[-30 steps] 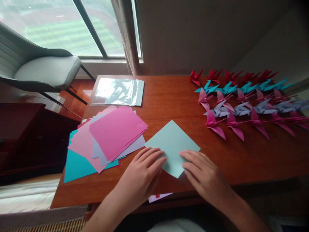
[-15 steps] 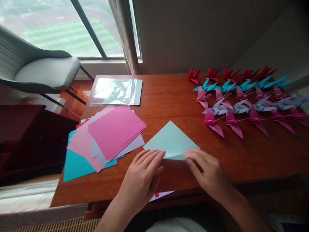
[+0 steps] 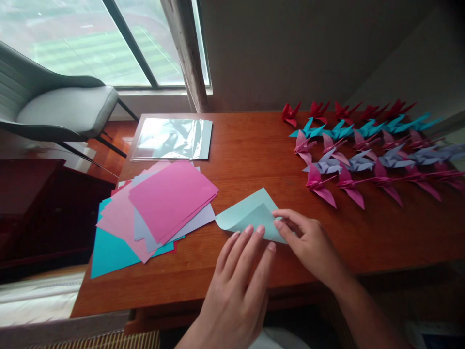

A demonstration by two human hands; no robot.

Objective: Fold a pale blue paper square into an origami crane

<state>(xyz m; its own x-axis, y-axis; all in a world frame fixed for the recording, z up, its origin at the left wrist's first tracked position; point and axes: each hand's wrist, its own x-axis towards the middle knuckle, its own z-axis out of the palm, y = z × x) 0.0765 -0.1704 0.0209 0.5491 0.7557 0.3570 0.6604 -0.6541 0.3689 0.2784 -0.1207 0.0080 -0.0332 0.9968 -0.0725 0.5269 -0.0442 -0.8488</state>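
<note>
One pale green sheet point(image 3: 250, 203) is bent over on itself on a brown worktop point(image 3: 247, 145), near the front edge, between the two hands. Its left end is curled in a soft bend, and a shaded flap is laid across its middle. Its right side is pinched between the thumb and forefinger of the right hand point(image 3: 312, 247). The left hand point(image 3: 240, 281) is held palm down at the near edge, its fingers spread and their tips set over the paper; how firmly they are pressed cannot be told. A fold, it seems, is in hand and is not yet flattened. For the next move, the layers probably need to be lined up at the corners and held there while the crease is pressed. To the left, loose papers point(image 3: 174, 201) are fanned out, with a film-wrapped pack point(image 3: 165, 140) behind; to the right, five rows of paper birds point(image 3: 359, 162) are set out.
</note>
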